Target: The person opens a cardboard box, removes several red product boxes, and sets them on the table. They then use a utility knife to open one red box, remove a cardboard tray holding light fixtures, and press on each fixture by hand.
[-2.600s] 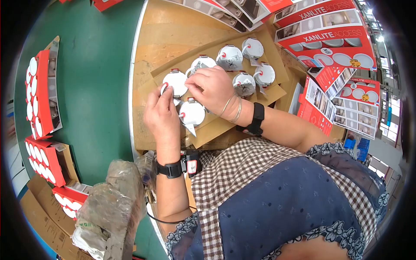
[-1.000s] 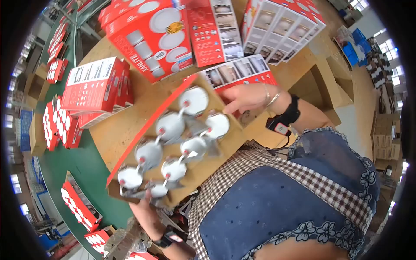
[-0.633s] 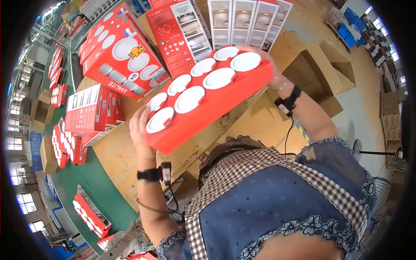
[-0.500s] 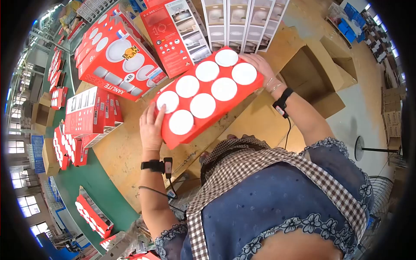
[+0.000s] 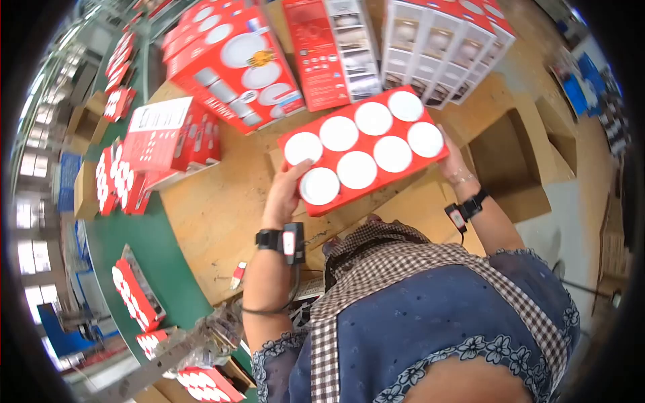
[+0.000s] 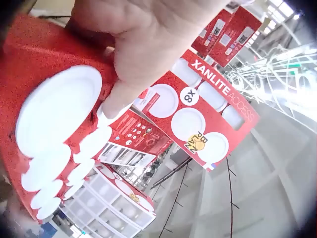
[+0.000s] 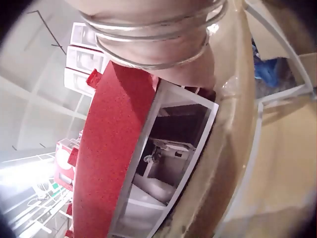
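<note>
Above the bench, left hand and right hand each grip an end of the red tray; any tilt risks its white discs slipping out.

Two hands, left and right, hold one red tray with eight white round lamps in two rows of four. Far on the desk stand three large printed boxes: one red box showing round lamps, one narrow red box, and one white-panelled box. One more red box lies at the left. Each wrist carries one black band.
</note>
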Available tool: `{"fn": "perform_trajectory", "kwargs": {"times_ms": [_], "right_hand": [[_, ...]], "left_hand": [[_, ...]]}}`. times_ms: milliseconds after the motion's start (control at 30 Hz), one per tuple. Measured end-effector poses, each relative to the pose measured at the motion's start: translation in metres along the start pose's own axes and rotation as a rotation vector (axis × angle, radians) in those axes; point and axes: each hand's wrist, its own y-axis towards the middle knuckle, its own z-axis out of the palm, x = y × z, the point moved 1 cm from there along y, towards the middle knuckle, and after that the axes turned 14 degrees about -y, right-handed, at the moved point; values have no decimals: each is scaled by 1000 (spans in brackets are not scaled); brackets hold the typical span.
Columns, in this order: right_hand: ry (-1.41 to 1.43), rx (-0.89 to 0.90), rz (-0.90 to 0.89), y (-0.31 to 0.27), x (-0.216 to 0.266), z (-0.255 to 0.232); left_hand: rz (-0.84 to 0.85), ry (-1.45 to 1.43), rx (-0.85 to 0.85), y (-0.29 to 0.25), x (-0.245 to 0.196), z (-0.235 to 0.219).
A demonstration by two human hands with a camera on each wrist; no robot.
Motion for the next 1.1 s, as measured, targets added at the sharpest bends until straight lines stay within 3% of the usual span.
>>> {"fn": "perform_trajectory", "kwargs": {"times_ms": [67,100,133,233,367,433,533,767,1033,1100], "right_hand": [[-11,44,-49,-4,-16,-3],[-19,149,-36,-17,-1,8],[97,229,50,-24,3,14],[14,320,25,-44,22,45],[-202,601,-243,-81,41,137],[-302,733,-138,-83,35,162],[-332,927,-32,-87,16,199],[-462,1201,9,-102,19,251],[-579,1179,121,-90,14,246],[-577,1166,158,-88,12,242]], "left_hand": [[1,84,-11,-13,0,-14],[100,-11,-118,-22,8,-18],[123,-78,-140,-43,6,-16],[267,-82,-261,-110,1,-32],[447,-197,-404,-207,-7,-104],[651,-256,-546,-250,-17,-114],[755,-450,-722,-285,-28,-170],[998,-599,-707,-275,-66,-174],[1018,-777,-791,-265,-69,-206],[1157,-581,-781,-256,-81,-225]]}}
